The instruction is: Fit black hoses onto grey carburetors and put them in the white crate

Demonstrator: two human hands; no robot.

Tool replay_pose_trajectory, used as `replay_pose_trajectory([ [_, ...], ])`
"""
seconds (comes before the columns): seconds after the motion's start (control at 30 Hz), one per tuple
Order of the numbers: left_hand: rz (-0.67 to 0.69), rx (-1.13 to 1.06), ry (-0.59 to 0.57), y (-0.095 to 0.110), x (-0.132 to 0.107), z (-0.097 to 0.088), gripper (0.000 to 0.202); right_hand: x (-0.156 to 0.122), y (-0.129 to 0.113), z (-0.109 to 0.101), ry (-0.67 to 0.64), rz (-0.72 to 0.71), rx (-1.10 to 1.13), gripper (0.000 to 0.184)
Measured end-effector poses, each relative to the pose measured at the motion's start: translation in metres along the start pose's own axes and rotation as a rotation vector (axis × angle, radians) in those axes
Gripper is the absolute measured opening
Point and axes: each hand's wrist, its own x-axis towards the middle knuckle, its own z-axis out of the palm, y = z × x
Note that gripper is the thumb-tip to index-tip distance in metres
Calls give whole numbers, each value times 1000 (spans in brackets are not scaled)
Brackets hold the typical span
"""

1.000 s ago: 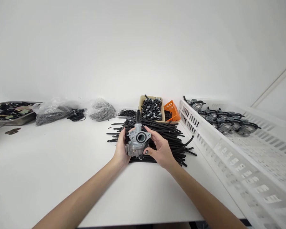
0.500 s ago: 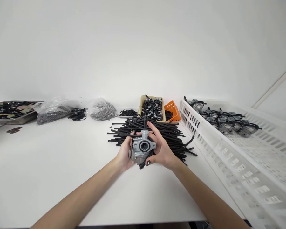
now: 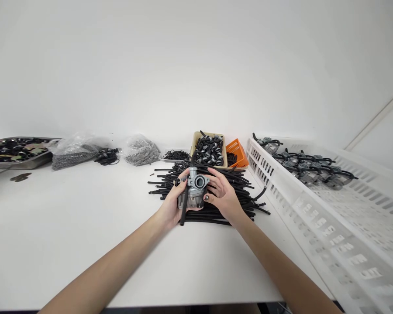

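Both my hands hold a grey metal carburetor (image 3: 195, 188) above the white table (image 3: 85, 244), just in front of a pile of black rubber hoses (image 3: 236, 183). My left hand (image 3: 171, 205) wraps its left side, fingers closed, and a short black hose (image 3: 182, 213) hangs down from the part along that hand. My right hand (image 3: 223, 197) grips the right side with thumb and fingers. The carburetor's round opening faces me.
A white slotted crate (image 3: 317, 218) at the right holds several finished carburetors (image 3: 309, 168). Behind the hoses stand a beige bin of clips (image 3: 209, 148), an orange basket (image 3: 237, 151), bags of small metal parts (image 3: 140, 150) and a metal tray (image 3: 16, 152) at far left.
The carburetor has been turned and lifted slightly farther away over the hose pile. A black hose now hangs from its lower left; my right hand has shifted round to its side.
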Motion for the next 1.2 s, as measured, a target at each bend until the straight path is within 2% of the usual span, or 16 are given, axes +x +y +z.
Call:
replay_pose_trajectory([
  [0.13,242,164,101,-1,4,1,66,-1,1,0,150,-66,-110,43],
  [0.2,401,319,165,-1,5,-1,66,-3,0,2,166,-87,-188,22],
  [0.3,625,563,256,1,7,-4,64,-6,-2,7,74,-85,-302,22],
  [0.37,693,651,309,1,7,-6,62,-8,-2,11,0,-92,-394,20],
  [0.5,700,698,370,1,8,-8,59,-9,3,14,-44,-128,-471,14],
  [0.63,662,667,354,-2,9,-8,59,-7,9,10,5,-166,-379,10],
  [0.77,679,687,370,-3,10,-8,57,-8,11,13,68,-243,-320,7],
  [0.93,688,673,344,-5,8,-7,55,-9,13,17,74,-284,-210,10],
  [1.07,677,663,314,-9,7,-6,54,-5,15,15,139,-262,-112,19],
  [1.2,622,599,322,-12,6,-5,52,-6,12,17,144,-147,-11,26],
])
